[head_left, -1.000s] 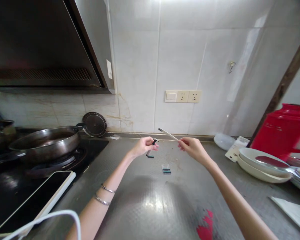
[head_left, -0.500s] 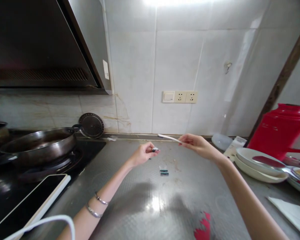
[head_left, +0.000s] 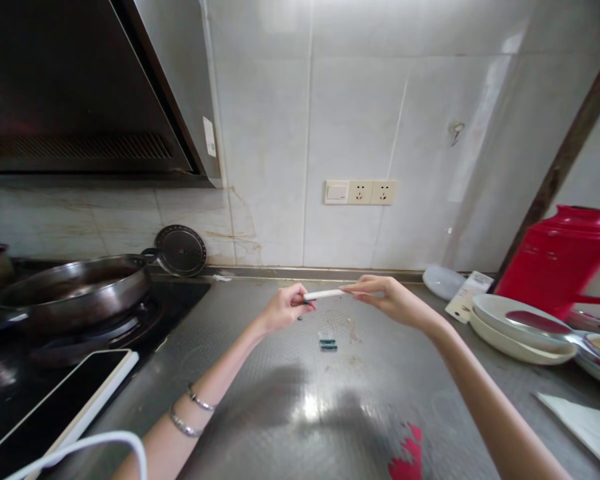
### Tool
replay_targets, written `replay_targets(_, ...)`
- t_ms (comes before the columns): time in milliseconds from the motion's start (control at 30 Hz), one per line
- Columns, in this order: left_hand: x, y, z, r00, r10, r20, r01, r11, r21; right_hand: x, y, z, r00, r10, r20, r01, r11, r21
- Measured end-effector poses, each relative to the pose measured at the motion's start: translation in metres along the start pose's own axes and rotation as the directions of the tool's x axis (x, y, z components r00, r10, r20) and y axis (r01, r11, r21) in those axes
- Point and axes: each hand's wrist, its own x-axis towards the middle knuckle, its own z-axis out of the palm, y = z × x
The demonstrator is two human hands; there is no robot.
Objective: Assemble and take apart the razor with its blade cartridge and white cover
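Between the fingertips of my left hand [head_left: 284, 308], which is closed, is a small dark piece [head_left: 308, 303] with a reddish end, mostly covered by the fingers. My right hand [head_left: 386, 297] pinches a slim white pen-like tube [head_left: 326, 294] by its right end. The tube lies nearly level above the counter, and its left end meets my left fingertips at the small piece. Whether the two parts are joined cannot be made out. Below them on the metal counter lies a small clear case [head_left: 328, 343] with dark teal strips in it.
A steel pan [head_left: 75, 287] sits on the stove at left, with a white-edged phone-like device [head_left: 80, 400] and white cable [head_left: 105, 437] in front. At right stand stacked plates [head_left: 520, 333], a red thermos jug [head_left: 560, 263] and a white card [head_left: 470, 297]. A red patch [head_left: 407, 457] marks the counter's front.
My right hand has shifted slightly left, bringing the white tube's left end to my left fingertips. Earlier the tube was apart, tilted higher, and the small piece showed a silvery part.
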Motion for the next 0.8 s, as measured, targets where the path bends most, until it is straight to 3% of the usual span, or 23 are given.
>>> replay_targets(167, 0.000, -0.001, 0.002, 1.000, -0.006, 0.006, 0.006, 1.000, -0.018, 0.000, 0.001, 0.000, 0.997, 0.023, -0.079, -0.028, 0.998, -0.054)
replay_targets(333, -0.003, 0.006, 0.003, 0.999, 0.034, 0.013, -0.034, 0.998, 0.048, 0.001, -0.004, 0.002, 0.997, -0.053, -0.048, 0.053, 0.999, 0.002)
replay_targets(533, -0.005, 0.014, 0.006, 0.999, 0.039, 0.003, -0.039, 0.998, 0.053, -0.001, -0.003, -0.003, 0.991, -0.043, -0.126, 0.037, 0.998, -0.045)
replay_targets(800, -0.006, 0.017, 0.006, 0.998, 0.059, -0.003, -0.058, 0.992, 0.110, -0.001, -0.005, -0.002, 0.995, -0.067, -0.071, 0.068, 0.997, 0.022)
